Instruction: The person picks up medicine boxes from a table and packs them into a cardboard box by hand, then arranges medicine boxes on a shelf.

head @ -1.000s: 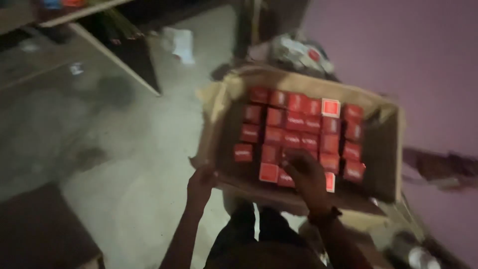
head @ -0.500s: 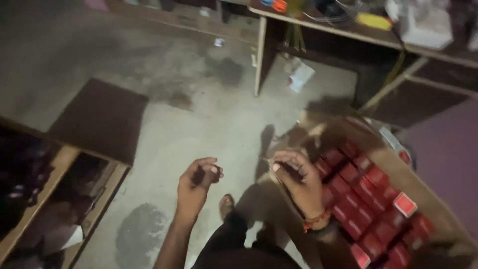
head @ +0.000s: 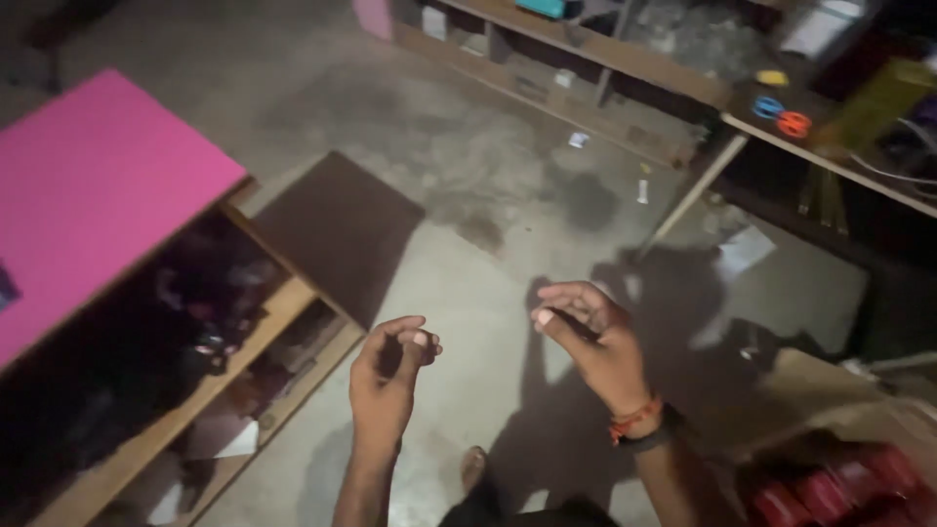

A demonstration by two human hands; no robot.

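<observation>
Small red boxes (head: 830,493) sit packed in a brown cardboard carton (head: 839,410) at the lower right, cut off by the frame edge and dim. The left hand (head: 386,376) and right hand (head: 590,337) hover over the concrete floor (head: 459,224), fingers loosely curled; whether either pinches anything is unclear. A pink-topped counter (head: 93,185) stands left, its shelves too dark to read.

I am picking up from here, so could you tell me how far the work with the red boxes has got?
Done: the small red boxes sit packed in the cardboard carton at lower right. In hand: nothing that shows; the left hand and right hand hang loosely curled above the concrete floor, apart from the carton. Left: cannot be told; the carton remains open.
</observation>
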